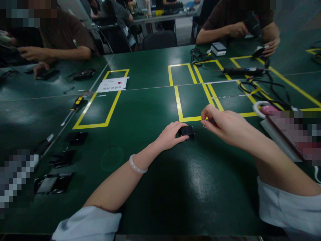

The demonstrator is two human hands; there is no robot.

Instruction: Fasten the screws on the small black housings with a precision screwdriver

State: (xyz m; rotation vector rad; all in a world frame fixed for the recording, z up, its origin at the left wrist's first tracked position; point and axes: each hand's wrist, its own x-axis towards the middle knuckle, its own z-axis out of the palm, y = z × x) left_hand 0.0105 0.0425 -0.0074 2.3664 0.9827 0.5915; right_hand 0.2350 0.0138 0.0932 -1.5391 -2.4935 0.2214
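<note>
On the green table, a small black block-shaped part (188, 132) sits between the thumb and fingers of my left hand (171, 135). A thin dark wire (199, 130) runs from the right side of this part. My right hand (223, 125) is closed in a pinch at the wire's other end, just above the table. Something dark shows between those fingers, too small to name. My left wrist wears a pale bangle (137, 164).
Yellow tape frames mark the table, with a paper label (112, 84) at left. A yellow-black screwdriver (75, 106) and dark parts (61, 158) lie left. At right are a tablet-like device (288, 134), cables (265, 92) and a pen-shaped tool (244, 71). Co-workers sit opposite.
</note>
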